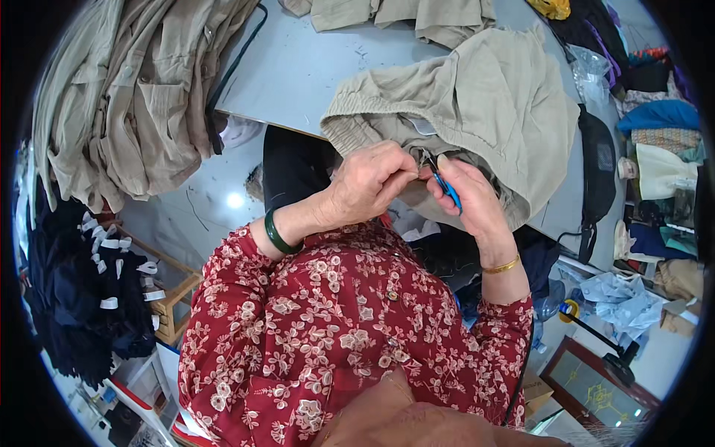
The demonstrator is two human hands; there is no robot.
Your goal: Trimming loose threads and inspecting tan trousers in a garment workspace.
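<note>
Beige trousers or shorts (503,106) with a gathered elastic waistband (385,109) lie over the table edge in front of me, a pale label (422,125) showing inside the waist. My left hand (368,181) pinches something small at the waistband, thread or fabric; the fingers hide which. Small blue-handled thread snips (447,189) are in my right hand (469,195), their dark tips pointing into the garment near my left fingertips. Whether the blades are closed cannot be told.
Beige garments with buttons and pockets (162,100) hang over the table (279,67) at the left; more beige cloth (402,17) lies at its far side. A black waist bag (597,173) rests at the right. Dark garments with white tags (72,296) sit beside a wooden frame (173,302) lower left.
</note>
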